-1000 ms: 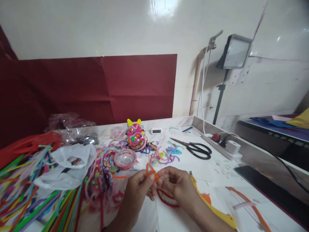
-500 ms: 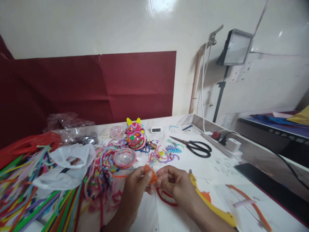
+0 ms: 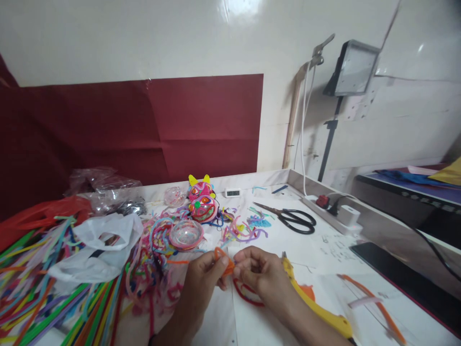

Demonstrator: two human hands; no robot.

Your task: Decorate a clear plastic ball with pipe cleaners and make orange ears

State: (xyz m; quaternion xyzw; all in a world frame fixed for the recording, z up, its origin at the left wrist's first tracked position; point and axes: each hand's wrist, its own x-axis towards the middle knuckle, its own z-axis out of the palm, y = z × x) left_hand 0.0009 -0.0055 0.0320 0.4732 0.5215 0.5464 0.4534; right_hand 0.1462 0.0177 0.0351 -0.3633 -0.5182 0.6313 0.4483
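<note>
My left hand (image 3: pixel 202 278) pinches a small orange pipe cleaner piece (image 3: pixel 218 253), bent into a loop, between thumb and forefinger. From the other side my right hand (image 3: pixel 262 273) has its fingertips closed at the edge of that piece. Under the right hand lies a red curved pipe cleaner shape (image 3: pixel 248 299), partly hidden by it. Yellow-handled pliers (image 3: pixel 317 307) rest beside the right forearm, with an orange bit next to them. Just left of the left hand, a straight orange strip (image 3: pixel 178 262) lies on the table.
Bundled colourful pipe cleaners (image 3: pixel 43 302), a white plastic bag (image 3: pixel 97 259) and a tangled heap (image 3: pixel 144 283) fill the left. Behind are a clear bowl (image 3: pixel 186 235) and decorated masks (image 3: pixel 202 208). Black-handled scissors (image 3: pixel 295 221), a power strip (image 3: pixel 333 221) and a phone (image 3: pixel 406 283) lie right.
The orange piece has turned a little between my fingers and now shows as an open loop. Both hands stay in nearly the same place.
</note>
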